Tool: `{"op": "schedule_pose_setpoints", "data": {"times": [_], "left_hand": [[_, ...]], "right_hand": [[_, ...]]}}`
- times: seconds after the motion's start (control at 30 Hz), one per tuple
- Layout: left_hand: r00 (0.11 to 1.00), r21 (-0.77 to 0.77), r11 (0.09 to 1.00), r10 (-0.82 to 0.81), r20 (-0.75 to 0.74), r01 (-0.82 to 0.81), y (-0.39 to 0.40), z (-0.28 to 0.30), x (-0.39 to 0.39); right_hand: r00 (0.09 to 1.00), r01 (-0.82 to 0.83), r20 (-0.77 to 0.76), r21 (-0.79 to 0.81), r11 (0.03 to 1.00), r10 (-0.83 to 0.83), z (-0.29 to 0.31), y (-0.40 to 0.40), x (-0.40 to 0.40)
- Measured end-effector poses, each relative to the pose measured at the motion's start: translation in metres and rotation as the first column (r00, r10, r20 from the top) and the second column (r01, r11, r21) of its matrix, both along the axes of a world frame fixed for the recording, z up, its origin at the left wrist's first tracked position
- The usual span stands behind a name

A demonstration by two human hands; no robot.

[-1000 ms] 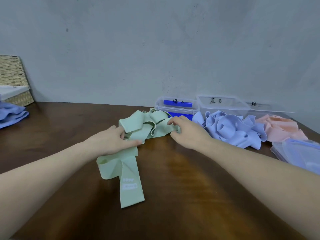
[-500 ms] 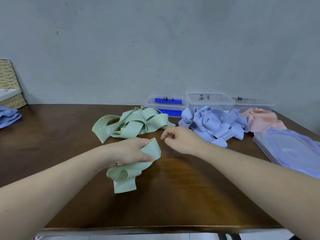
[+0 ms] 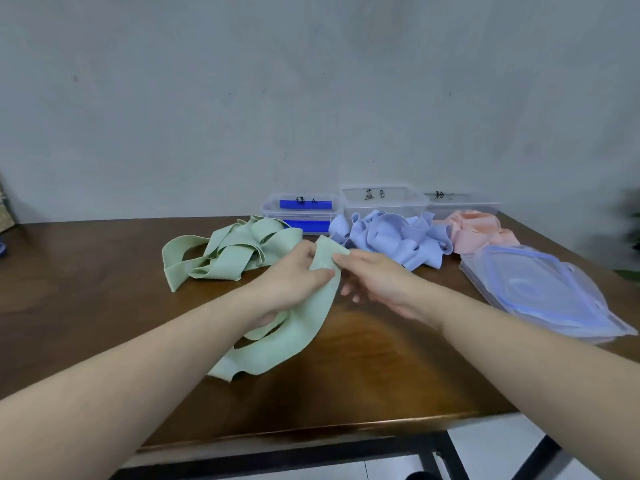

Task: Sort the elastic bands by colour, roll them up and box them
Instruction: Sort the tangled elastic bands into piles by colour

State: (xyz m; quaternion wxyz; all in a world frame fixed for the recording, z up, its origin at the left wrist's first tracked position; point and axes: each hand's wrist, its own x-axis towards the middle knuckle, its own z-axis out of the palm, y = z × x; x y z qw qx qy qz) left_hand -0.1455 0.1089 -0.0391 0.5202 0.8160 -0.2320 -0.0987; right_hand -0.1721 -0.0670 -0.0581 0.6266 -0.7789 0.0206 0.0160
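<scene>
A dark, glossy wooden worktop (image 3: 104,306) is being seen from its near edge. Just above it, a flat, matte green elastic band (image 3: 294,336) is being held by both hands — the left hand (image 3: 291,282) is being closed around its upper part in a clenched grip, while the band's top corner is being pinched by the right hand (image 3: 377,282) between thumb and fingers. The band's loose end is being left to trail in a soft curl onto the wood near the left forearm. To the right, translucent blue-rimmed lids (image 3: 547,292) are being kept stacked flat. Farther back, three rumpled heaps are being kept apart by colour — green bands (image 3: 228,254), lilac-blue bands (image 3: 391,237) and pink bands (image 3: 478,230). Behind them, against the wall, three clear plastic boxes (image 3: 381,199) with handwritten labels are being kept in a row.
</scene>
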Motion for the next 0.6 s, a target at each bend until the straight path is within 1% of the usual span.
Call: {"op": "schedule_pose_setpoints", "data": {"times": [0.07,0.1,0.17,0.23,0.27,0.3,0.33,0.37,0.4,0.43,0.47,0.53,0.6], "left_hand": [[1.000,0.026,1.000,0.007,0.022,-0.007,-0.003,-0.003,-0.005],[0.997,0.041,0.999,0.029,0.071,-0.032,-0.004,-0.005,-0.006],[0.977,0.037,0.995,0.086,0.193,-0.095,-0.002,-0.007,-0.007],[0.933,0.034,0.988,0.129,0.336,-0.149,0.000,-0.007,-0.007],[0.915,0.041,0.985,0.140,0.379,-0.168,0.002,-0.007,-0.008],[0.913,0.052,0.983,0.143,0.382,-0.175,0.003,-0.005,-0.010],[0.936,0.063,0.985,0.129,0.329,-0.158,0.005,-0.004,-0.011],[0.964,0.077,0.988,0.111,0.240,-0.133,0.007,-0.002,-0.013],[0.982,0.101,0.988,0.100,0.158,-0.117,0.008,-0.001,-0.013],[0.990,0.134,0.985,0.092,0.107,-0.106,0.011,-0.002,-0.011],[0.993,0.165,0.981,0.085,0.078,-0.097,0.013,-0.004,-0.009],[0.992,0.213,0.971,0.099,0.074,-0.113,0.017,-0.007,-0.004],[0.992,0.165,0.978,0.120,0.036,-0.124,0.019,-0.008,0.002]], "right_hand": [[0.996,0.064,0.060,0.041,0.997,-0.067,0.000,-0.006,-0.005],[0.993,0.083,0.073,0.062,0.995,-0.087,0.002,-0.009,-0.008],[0.991,0.095,0.085,0.051,0.994,-0.099,0.006,-0.012,-0.013],[0.991,0.088,0.093,0.053,0.995,-0.092,0.009,-0.013,-0.016],[0.991,0.080,0.099,0.065,0.995,-0.087,0.011,-0.012,-0.017],[0.991,0.076,0.106,0.083,0.994,-0.085,0.015,-0.010,-0.017],[0.989,0.080,0.115,0.100,0.992,-0.092,0.019,-0.007,-0.016],[0.987,0.092,0.123,0.124,0.988,-0.108,0.024,-0.005,-0.014],[0.984,0.105,0.130,0.151,0.983,-0.125,0.028,-0.003,-0.011],[0.982,0.112,0.132,0.174,0.978,-0.135,0.033,0.000,-0.008],[0.981,0.113,0.134,0.182,0.977,-0.139,0.036,0.001,-0.006],[0.983,0.099,0.134,0.172,0.980,-0.123,0.040,0.004,-0.001],[0.984,0.106,0.126,0.170,0.980,-0.128,0.040,0.005,0.002]]}}
